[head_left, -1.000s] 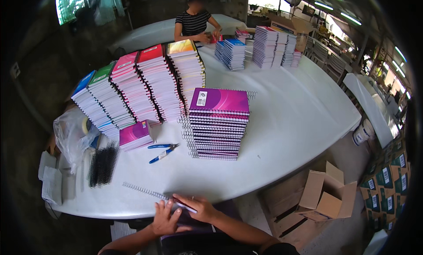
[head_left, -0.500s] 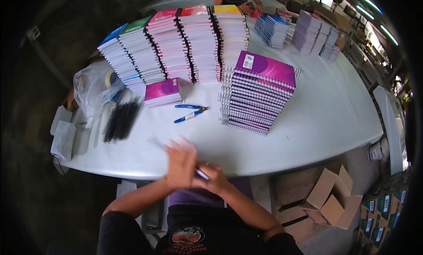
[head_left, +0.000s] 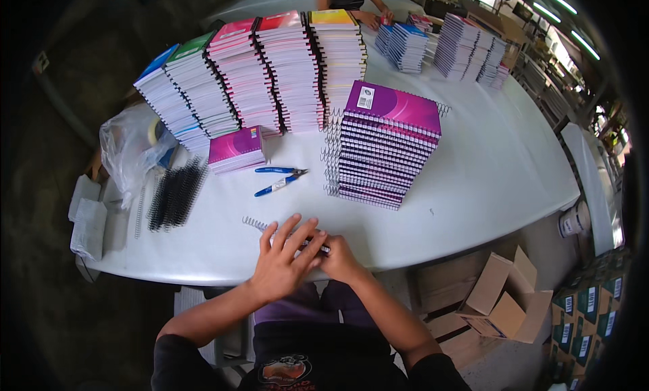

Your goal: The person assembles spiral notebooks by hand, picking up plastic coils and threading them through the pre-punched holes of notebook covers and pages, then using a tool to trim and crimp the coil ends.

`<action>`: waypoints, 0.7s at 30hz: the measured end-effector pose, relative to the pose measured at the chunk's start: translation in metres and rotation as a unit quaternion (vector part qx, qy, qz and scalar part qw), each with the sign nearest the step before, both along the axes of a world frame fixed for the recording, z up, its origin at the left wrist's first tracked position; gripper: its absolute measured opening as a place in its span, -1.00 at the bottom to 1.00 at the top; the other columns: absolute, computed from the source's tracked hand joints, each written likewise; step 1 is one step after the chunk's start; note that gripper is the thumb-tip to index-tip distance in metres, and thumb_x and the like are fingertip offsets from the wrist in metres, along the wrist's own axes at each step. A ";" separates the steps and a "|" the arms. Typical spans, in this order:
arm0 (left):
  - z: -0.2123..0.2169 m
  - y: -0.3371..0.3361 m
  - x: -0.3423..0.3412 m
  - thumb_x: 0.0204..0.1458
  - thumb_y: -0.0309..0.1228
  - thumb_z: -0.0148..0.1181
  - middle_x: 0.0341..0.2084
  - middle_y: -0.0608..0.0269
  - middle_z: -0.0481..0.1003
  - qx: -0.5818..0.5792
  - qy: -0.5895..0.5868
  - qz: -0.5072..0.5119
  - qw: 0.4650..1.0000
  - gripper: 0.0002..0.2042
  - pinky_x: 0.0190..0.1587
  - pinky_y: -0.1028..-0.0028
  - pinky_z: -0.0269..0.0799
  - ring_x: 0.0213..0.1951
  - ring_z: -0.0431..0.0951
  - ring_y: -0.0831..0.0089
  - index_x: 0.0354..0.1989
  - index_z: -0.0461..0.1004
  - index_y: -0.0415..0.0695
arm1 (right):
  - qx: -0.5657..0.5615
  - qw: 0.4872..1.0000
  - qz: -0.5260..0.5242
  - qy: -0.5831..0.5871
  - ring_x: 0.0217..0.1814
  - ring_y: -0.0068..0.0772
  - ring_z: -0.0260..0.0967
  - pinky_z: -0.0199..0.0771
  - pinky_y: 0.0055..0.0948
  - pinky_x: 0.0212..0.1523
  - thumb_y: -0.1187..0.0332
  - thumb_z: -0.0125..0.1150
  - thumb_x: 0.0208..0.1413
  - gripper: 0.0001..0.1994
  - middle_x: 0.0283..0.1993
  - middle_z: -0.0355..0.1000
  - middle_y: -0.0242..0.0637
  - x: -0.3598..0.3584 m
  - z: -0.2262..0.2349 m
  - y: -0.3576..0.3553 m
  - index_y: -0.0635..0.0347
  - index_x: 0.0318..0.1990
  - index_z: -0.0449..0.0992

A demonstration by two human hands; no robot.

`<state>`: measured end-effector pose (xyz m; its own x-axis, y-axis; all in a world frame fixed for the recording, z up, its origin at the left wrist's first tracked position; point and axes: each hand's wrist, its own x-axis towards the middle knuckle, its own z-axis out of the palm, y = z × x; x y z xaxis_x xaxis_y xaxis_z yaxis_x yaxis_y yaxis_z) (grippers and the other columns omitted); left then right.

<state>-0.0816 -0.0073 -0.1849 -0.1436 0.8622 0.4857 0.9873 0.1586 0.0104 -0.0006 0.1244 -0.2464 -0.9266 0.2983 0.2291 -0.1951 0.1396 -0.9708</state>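
Observation:
Near the table's front edge I have a small spiral notebook (head_left: 325, 248), mostly hidden under my hands. A loose length of dark wire coil (head_left: 254, 223) sticks out from its far left end. My left hand (head_left: 282, 259) lies over it with the fingers stretched and spread. My right hand (head_left: 343, 259) is closed around the notebook's right end. Beyond them, blue-handled cutting pliers (head_left: 278, 181) rest on the table. Further right stands a tall stack of purple notebooks (head_left: 389, 151), with coil ends sticking out at its sides.
A bundle of black coils (head_left: 177, 193) lies at left, beside a clear plastic bag (head_left: 130, 151). A short purple pile (head_left: 236, 149) sits before tall stacks of colored notebooks (head_left: 291, 73). Another person's hands (head_left: 376, 19) work across the table (head_left: 500, 181). An open carton (head_left: 507, 296) stands at lower right.
My left hand has gone from a blurred, raised pose to lying spread over the notebook. My right hand has shifted slightly right and up. The whole view has shifted a little.

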 end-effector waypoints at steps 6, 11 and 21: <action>0.033 0.016 -0.023 -0.19 -0.37 0.30 -0.36 0.42 0.47 -0.060 -0.153 -0.095 0.982 -0.74 -0.08 0.40 0.14 -0.27 0.43 0.42 -0.26 0.49 0.00 | 0.011 0.999 -0.022 -0.042 -0.18 -0.35 0.46 0.43 -0.47 -0.15 0.68 0.11 -0.14 -0.67 -0.22 0.49 -0.12 -0.006 0.010 0.003 0.35 -0.13 0.44; 0.039 0.023 -0.028 -0.16 -0.36 0.29 -0.36 0.38 0.48 -0.106 -0.212 -0.130 0.963 -0.78 -0.15 0.41 0.14 -0.29 0.43 0.43 -0.28 0.50 -0.01 | -0.074 0.997 0.011 -0.028 -0.18 -0.57 0.41 0.42 -0.49 -0.21 0.64 0.10 -0.12 -0.68 -0.28 0.50 -0.22 -0.003 0.003 0.004 0.31 -0.12 0.45; 0.030 0.030 -0.017 -0.21 -0.31 0.27 -0.49 0.40 0.45 -0.059 -0.061 -0.080 0.993 -0.88 -0.19 0.39 0.17 -0.34 0.44 0.45 -0.49 0.49 -0.01 | 0.059 0.987 -0.006 -0.148 -0.36 -0.44 0.42 0.39 -0.43 -0.31 0.53 0.06 -0.06 -0.89 -0.44 0.46 -0.13 -0.004 0.011 0.005 0.33 -0.34 0.45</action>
<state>-0.0991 0.0223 -0.1547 -0.0512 0.9288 0.3671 0.9924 0.0062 0.1226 -0.0048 0.1299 -0.2358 -0.9544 0.2980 -0.0172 0.0971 0.2554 -0.9620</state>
